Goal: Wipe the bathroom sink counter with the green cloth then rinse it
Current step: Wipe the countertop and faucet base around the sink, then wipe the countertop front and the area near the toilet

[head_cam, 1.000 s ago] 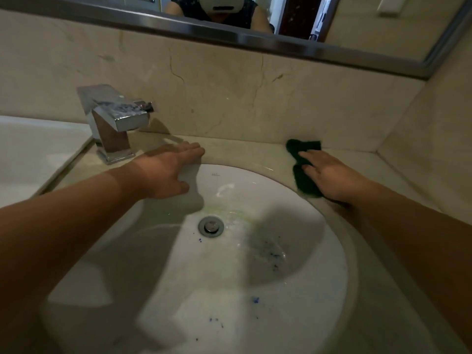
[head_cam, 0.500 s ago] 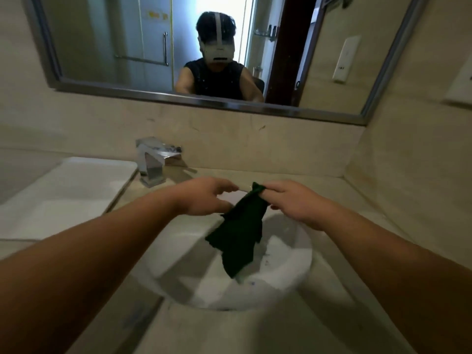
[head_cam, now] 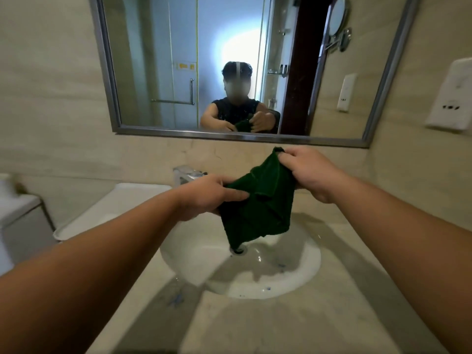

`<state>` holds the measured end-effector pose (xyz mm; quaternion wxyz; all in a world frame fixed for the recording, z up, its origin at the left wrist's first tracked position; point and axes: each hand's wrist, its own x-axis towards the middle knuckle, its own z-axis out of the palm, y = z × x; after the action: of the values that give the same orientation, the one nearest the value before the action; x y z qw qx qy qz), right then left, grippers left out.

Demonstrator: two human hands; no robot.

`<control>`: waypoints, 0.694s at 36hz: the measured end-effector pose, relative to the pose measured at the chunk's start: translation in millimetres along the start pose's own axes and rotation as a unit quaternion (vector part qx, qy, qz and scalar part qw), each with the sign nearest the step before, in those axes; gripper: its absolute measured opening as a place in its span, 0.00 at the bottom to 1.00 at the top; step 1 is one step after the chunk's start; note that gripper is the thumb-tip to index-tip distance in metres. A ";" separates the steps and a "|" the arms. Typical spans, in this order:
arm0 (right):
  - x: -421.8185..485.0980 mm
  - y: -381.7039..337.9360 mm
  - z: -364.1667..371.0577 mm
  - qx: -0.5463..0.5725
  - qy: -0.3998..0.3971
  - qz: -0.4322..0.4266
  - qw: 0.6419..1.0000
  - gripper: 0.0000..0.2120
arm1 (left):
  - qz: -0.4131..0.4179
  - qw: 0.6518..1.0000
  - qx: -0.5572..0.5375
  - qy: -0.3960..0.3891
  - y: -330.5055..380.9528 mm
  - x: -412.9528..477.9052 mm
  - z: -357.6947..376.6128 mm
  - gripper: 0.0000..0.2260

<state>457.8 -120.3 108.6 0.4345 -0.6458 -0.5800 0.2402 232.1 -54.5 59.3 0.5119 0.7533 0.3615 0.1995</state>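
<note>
Both hands hold a dark green cloth [head_cam: 258,208] in the air above the white sink [head_cam: 305,273]. The left hand [head_cam: 204,199] grips the cloth's left edge, its index finger stretched across the fabric. The right hand [head_cam: 310,172] pinches the top corner, higher up. The cloth's lowest tip hangs over the sink's drain [head_cam: 239,250]. A chrome faucet [head_cam: 186,175] stands behind the sink, and a beige counter [head_cam: 281,328] surrounds it.

We are in a bathroom: a white sink [head_cam: 296,277] sits in a stone counter [head_cam: 306,328] at lower centre, a chrome tap [head_cam: 187,175] stands behind it, and the framed mirror [head_cam: 143,42] at the top reflects a glass shower door [head_cam: 178,83].
</note>
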 end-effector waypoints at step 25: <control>-29.1 3.3 75.1 0.041 -0.133 0.019 0.990 0.18 | -0.047 0.960 -0.191 0.198 -0.4 -48.4 -7.0 0.12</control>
<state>392.3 -126.7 62.2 0.3752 -0.6004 -0.6100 0.3558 195.4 -86.3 65.1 0.5727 0.5692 0.4463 0.3858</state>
